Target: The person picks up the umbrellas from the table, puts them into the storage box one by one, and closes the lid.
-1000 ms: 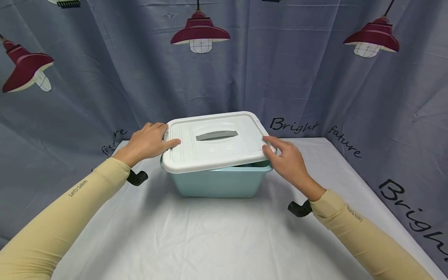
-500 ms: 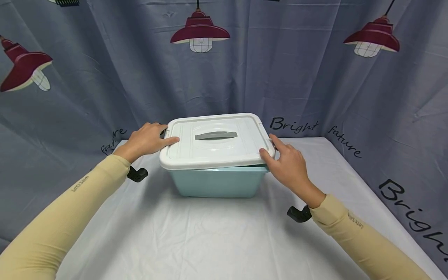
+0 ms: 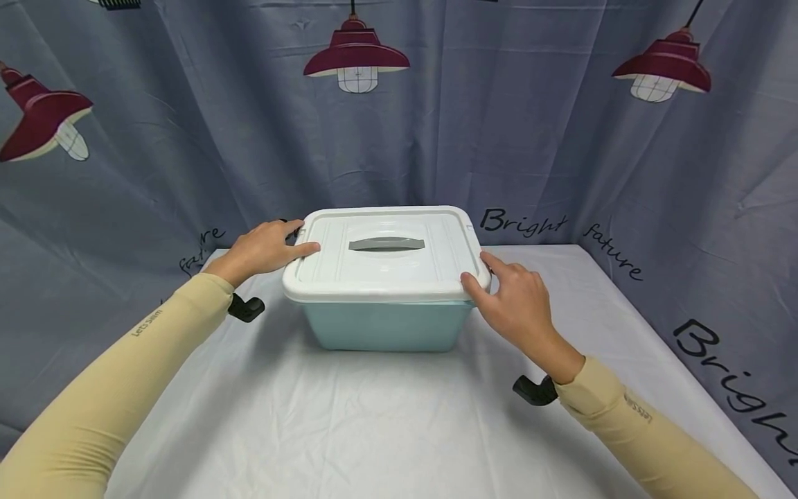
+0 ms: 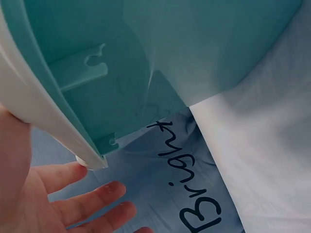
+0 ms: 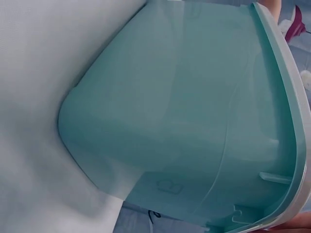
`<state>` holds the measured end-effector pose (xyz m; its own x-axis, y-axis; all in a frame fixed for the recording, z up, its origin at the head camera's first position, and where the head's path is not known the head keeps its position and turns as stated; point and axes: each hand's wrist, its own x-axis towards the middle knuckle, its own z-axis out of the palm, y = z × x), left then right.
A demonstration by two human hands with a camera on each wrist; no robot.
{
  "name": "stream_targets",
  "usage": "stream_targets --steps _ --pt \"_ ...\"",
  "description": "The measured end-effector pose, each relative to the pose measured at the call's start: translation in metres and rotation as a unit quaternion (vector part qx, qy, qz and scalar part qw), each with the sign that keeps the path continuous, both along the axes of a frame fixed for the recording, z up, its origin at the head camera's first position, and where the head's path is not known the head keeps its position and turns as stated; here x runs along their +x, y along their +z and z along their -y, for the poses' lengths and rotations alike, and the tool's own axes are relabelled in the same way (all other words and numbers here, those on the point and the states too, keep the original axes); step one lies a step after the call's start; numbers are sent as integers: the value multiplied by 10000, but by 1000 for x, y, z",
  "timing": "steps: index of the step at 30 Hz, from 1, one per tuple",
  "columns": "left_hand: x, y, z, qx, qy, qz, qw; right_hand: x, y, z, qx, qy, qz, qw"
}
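Observation:
A white lid (image 3: pixel 386 270) with a grey handle (image 3: pixel 386 244) lies level over a light-blue plastic box (image 3: pixel 386 326) in the head view. My left hand (image 3: pixel 262 247) rests at the lid's left end, thumb on top and index finger at the far corner. Its other fingers (image 4: pixel 92 201) spread free of the lid in the left wrist view. At the right end my right hand (image 3: pixel 517 305) touches the lid, thumb near the front corner and index finger along the side. The right wrist view shows the box wall (image 5: pixel 170 107) under the lid's rim. Whatever the box contains is hidden.
The box stands on a white cloth (image 3: pixel 374 423) over the table. A grey-blue curtain (image 3: pixel 499 138) printed with red lamps and lettering hangs behind and at both sides. A black wrist mount (image 3: pixel 536 390) juts out below the right wrist, another (image 3: pixel 246 308) below the left.
The lid's raised, skewed right side has come down and squared up with the box, covering the front gap. My right hand moved slightly down with it; the left hand stayed nearly in place.

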<state>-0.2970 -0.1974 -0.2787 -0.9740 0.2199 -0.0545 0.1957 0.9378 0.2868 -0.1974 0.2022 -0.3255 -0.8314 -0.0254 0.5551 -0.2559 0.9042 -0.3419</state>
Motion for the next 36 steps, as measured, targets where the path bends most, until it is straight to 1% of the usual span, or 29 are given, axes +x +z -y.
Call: stream_targets --steps 7,9,13,20,24,28,32,36 --pt "-1 -4 -1 63 30 -41 10000 6 -6 0 167 65 -346 9992" --pt "0 -4 -1 93 59 -27 9999 7 -7 0 203 86 -404 9989" --pt "2 -4 -2 127 15 53 9999 6 -8 -1 167 78 -433 9989" --pt "1 -3 -1 119 -40 194 9997 7 -6 -2 135 7 -163 9998" --pt "0 -3 -1 80 -84 250 9996 7 -5 -3 118 44 -5 9999" --pt "-1 -2 -1 40 -136 147 9998 8 -3 -5 36 143 215 9997" --pt "-2 0 -2 120 -144 40 9998 9 -1 -7 -85 186 441 9988" --pt "-1 0 -4 189 -81 10 9998 8 1 -10 -134 245 480 9985"
